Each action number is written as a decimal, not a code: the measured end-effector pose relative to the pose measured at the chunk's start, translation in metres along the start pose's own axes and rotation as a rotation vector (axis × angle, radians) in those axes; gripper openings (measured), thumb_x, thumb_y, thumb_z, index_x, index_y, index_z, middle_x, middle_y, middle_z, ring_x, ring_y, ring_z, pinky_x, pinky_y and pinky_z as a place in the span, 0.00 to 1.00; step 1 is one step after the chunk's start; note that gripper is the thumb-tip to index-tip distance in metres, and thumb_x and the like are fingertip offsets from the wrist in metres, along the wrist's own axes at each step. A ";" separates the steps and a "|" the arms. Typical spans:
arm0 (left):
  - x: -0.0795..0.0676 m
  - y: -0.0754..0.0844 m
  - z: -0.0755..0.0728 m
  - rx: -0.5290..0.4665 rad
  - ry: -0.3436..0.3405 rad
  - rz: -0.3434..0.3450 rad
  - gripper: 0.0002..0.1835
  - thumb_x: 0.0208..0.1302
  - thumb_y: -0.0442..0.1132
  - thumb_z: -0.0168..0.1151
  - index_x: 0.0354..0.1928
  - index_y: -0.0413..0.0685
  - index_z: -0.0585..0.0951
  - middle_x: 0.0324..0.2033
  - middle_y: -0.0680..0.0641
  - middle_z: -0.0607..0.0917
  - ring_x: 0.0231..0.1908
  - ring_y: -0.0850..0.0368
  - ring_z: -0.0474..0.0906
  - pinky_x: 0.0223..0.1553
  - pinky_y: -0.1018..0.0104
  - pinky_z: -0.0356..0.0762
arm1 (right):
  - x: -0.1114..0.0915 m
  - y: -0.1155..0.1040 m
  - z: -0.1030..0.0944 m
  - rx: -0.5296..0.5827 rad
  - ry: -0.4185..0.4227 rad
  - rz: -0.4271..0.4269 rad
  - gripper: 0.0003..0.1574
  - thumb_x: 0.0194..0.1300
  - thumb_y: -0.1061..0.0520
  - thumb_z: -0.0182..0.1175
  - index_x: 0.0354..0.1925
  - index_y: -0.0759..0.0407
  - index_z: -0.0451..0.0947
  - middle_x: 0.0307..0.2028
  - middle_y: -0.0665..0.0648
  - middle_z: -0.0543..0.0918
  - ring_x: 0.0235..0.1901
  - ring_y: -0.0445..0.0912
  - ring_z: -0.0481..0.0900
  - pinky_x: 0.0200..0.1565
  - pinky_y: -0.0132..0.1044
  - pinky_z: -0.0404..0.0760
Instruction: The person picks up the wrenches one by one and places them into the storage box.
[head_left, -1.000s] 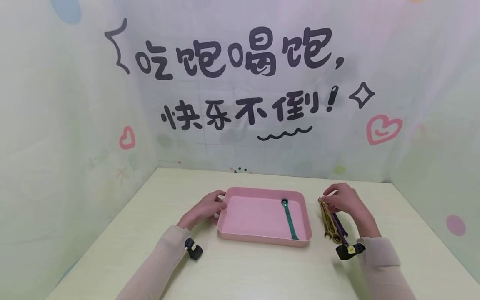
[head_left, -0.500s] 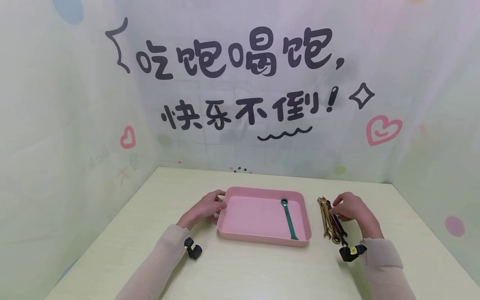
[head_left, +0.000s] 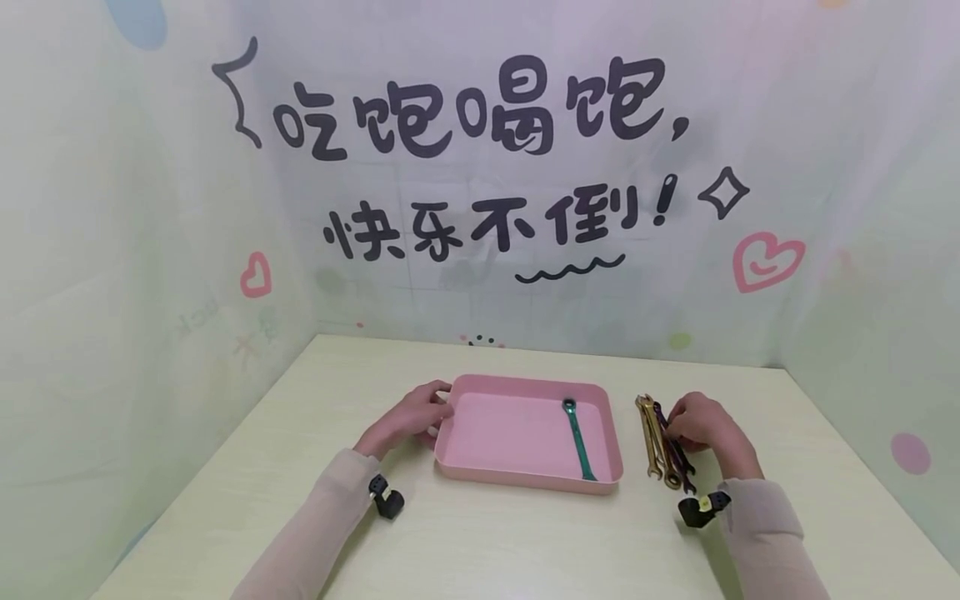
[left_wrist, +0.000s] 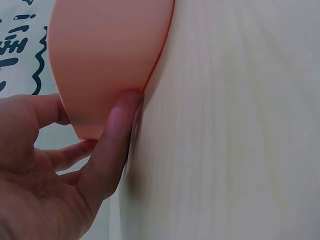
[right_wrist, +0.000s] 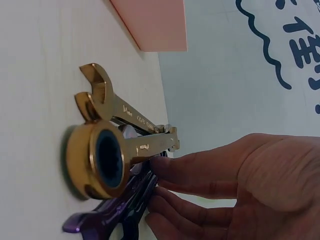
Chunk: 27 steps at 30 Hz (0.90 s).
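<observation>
My left hand grips the left end of a pink tray, its thumb and fingers on the wall in the left wrist view. A green ratchet wrench lies inside the tray toward its right side. To the right of the tray, several wrenches lie in a bunch on the table. Two gold wrenches are on the left of it, one with a ring end, and purple and dark wrenches lie beside them. My right hand pinches at a dark wrench between thumb and fingers; its far end is hidden.
The pale wooden table extends on all sides of the tray. Printed cloth walls stand behind it and to both sides. A small black camera sits on each wrist.
My right hand has drawn back from the far ends of the gold wrenches, then closed on the dark wrenches at the right of the bunch. The left hand and tray stay still.
</observation>
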<state>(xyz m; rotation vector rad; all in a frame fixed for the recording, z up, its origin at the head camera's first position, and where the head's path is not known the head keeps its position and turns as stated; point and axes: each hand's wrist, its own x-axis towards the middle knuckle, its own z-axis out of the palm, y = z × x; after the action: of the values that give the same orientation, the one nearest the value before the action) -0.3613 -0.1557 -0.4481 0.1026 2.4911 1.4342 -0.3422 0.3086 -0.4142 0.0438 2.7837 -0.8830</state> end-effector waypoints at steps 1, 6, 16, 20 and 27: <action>0.000 0.000 0.000 0.000 0.001 -0.002 0.30 0.72 0.38 0.56 0.75 0.45 0.67 0.54 0.37 0.82 0.40 0.49 0.85 0.31 0.59 0.89 | 0.000 0.000 0.000 -0.002 -0.003 0.003 0.15 0.63 0.63 0.64 0.44 0.75 0.80 0.29 0.59 0.81 0.26 0.46 0.78 0.29 0.35 0.83; -0.001 0.000 0.000 -0.004 0.004 0.004 0.30 0.71 0.38 0.55 0.74 0.43 0.66 0.53 0.36 0.81 0.40 0.49 0.85 0.30 0.59 0.89 | -0.001 -0.001 -0.002 0.011 0.003 0.012 0.15 0.64 0.65 0.62 0.46 0.76 0.80 0.30 0.60 0.82 0.27 0.46 0.79 0.30 0.36 0.84; -0.002 0.001 0.000 0.001 0.003 0.002 0.30 0.72 0.38 0.55 0.75 0.44 0.66 0.54 0.37 0.81 0.41 0.48 0.85 0.31 0.59 0.89 | -0.004 -0.001 -0.002 -0.019 0.025 0.026 0.12 0.59 0.65 0.63 0.40 0.74 0.83 0.27 0.59 0.80 0.25 0.46 0.76 0.28 0.34 0.81; -0.002 0.002 0.000 0.006 0.003 0.003 0.30 0.72 0.38 0.55 0.75 0.44 0.66 0.54 0.37 0.81 0.42 0.48 0.85 0.31 0.58 0.90 | -0.005 0.000 0.000 -0.032 0.037 0.036 0.11 0.58 0.65 0.62 0.38 0.73 0.83 0.26 0.58 0.80 0.24 0.45 0.76 0.27 0.34 0.80; -0.002 0.001 0.000 0.008 0.001 0.003 0.30 0.72 0.38 0.55 0.74 0.43 0.67 0.53 0.37 0.82 0.41 0.49 0.85 0.31 0.58 0.89 | -0.006 0.001 0.002 -0.043 0.040 0.037 0.07 0.59 0.62 0.62 0.27 0.65 0.81 0.19 0.52 0.74 0.20 0.43 0.73 0.24 0.33 0.75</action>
<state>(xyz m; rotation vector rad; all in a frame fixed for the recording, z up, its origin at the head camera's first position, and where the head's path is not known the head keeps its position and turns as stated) -0.3590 -0.1557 -0.4470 0.1075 2.4988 1.4254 -0.3357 0.3086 -0.4156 0.1063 2.8284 -0.8216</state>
